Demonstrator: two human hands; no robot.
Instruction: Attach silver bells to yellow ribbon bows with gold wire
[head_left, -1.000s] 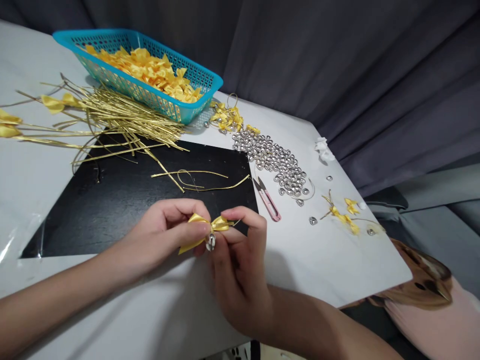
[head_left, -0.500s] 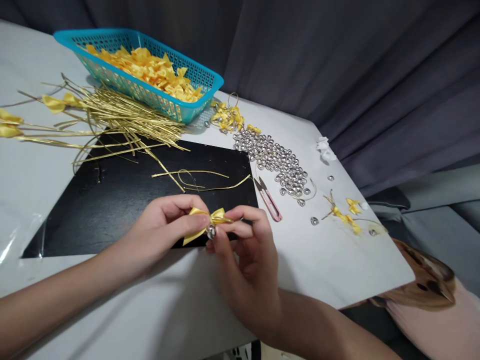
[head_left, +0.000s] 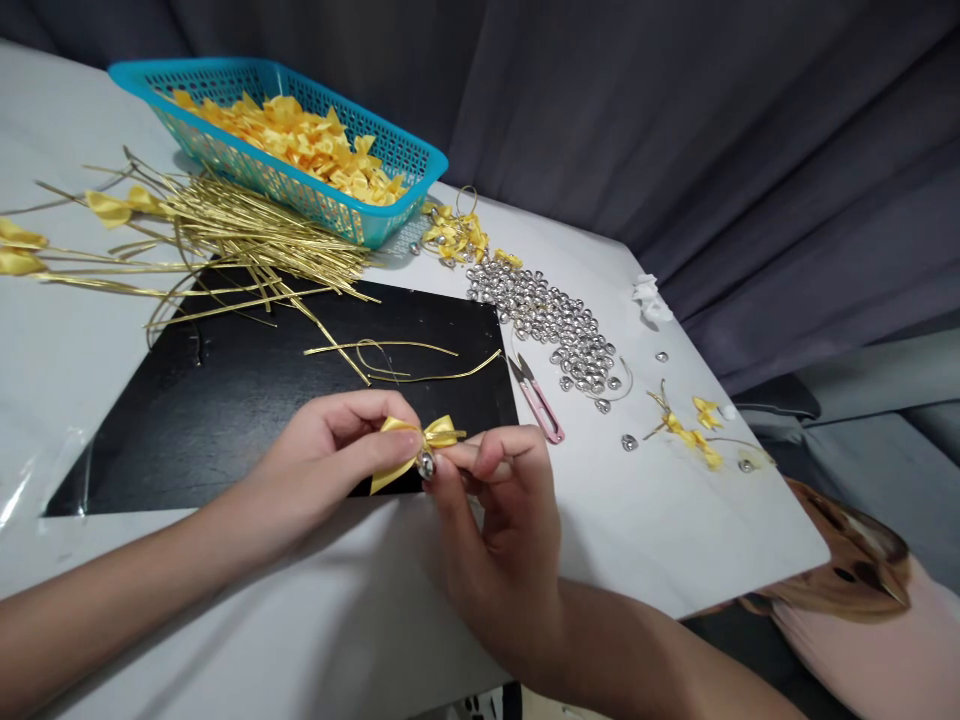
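Note:
Over the front edge of a black board [head_left: 247, 420], my left hand [head_left: 341, 445] pinches a yellow ribbon bow [head_left: 388, 474] between thumb and fingers. A short gold cord end [head_left: 451, 436] lies across the bow's right loop and points right. Just under the bow's middle hangs a shiny silver bead [head_left: 426, 465]. My right hand [head_left: 502, 520] is closed, its thumb tip against the bead and its fingers curled behind. Those fingers partly hide what lies behind the bead.
Gold cords [head_left: 262, 230] pile up beside a blue basket [head_left: 431, 165] of yellow bows. Silver beads [head_left: 555, 320] lie heaped right of the board, near pink thread snips [head_left: 541, 405]. Loose bows [head_left: 694, 440] with cords lie at the table's [head_left: 675, 540] right side.
My right index finger has drawn back from the gold cord end, which now shows free. The bow and bead have shifted slightly right.

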